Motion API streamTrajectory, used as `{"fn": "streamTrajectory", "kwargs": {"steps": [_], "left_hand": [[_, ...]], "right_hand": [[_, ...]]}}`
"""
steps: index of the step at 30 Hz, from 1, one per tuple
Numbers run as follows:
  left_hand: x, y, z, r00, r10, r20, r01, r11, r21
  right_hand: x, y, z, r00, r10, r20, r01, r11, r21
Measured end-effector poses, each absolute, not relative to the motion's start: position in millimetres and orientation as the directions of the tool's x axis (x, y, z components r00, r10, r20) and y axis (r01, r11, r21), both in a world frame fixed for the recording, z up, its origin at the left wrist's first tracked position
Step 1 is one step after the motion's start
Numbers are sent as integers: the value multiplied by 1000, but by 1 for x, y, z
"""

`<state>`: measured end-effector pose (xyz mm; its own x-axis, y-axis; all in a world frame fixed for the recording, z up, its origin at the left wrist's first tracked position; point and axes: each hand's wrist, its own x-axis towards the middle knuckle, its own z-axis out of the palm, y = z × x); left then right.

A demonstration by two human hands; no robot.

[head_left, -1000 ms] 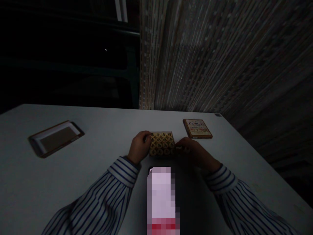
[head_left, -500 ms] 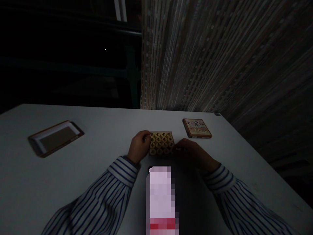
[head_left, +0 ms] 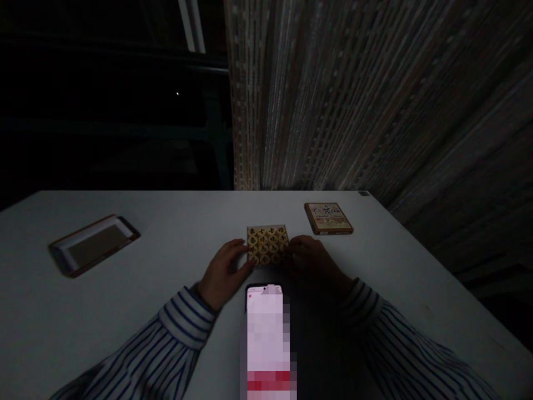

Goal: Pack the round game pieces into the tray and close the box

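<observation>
A small box of round wooden chess pieces (head_left: 267, 244) with dark characters lies on the white table, its pieces set in rows. My left hand (head_left: 225, 270) grips its left side, thumb at the near left corner and fingers along the left edge. On the opposite side, my right hand (head_left: 314, 260) holds the right edge; its lower fingers are lost in shadow. Just nearer than the box is a lit phone (head_left: 266, 333), its screen mostly blurred out.
A closed square box with a printed lid (head_left: 328, 218) lies at the back right of the white table (head_left: 179, 222). An open, shallow tray-like box (head_left: 95, 244) rests at the left. Behind the table hangs a string curtain (head_left: 291, 100).
My left hand has shifted from the box's upper left corner down to its left side, with the thumb at the near corner. The view has moved slightly.
</observation>
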<state>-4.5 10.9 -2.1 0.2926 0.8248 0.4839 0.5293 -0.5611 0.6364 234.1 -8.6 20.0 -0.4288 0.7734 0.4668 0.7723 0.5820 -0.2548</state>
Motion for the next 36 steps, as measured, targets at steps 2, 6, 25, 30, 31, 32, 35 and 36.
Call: {"fn": "streamTrajectory", "kwargs": {"steps": [2,6,25,30,31,32,35,36], "left_hand": [[-1,9,-2,318,809,494,538,-583,609],[5,7,-2,335,801,496,577,-591,564],[8,3,1,405,763,504,656,-626,421],[9,3,2,405,770,494,661,-620,424],[9,3,2,407,769,492,661,-620,422],[9,3,2,411,768,491,661,-622,419],[9,3,3,422,763,490,660,-629,411],[9,3,3,422,764,487,660,-628,412]], "right_hand": [[231,-10,17,-403,776,484,790,562,-244],[227,-12,12,-384,775,502,806,547,-228],[227,-10,7,-398,766,506,819,545,-180],[227,-11,9,-404,757,514,812,556,-180],[227,-11,8,-406,757,512,811,556,-179],[227,-10,8,-404,758,513,813,555,-179],[227,-10,7,-397,759,516,816,550,-180],[228,-10,6,-395,759,518,815,549,-183]]}}
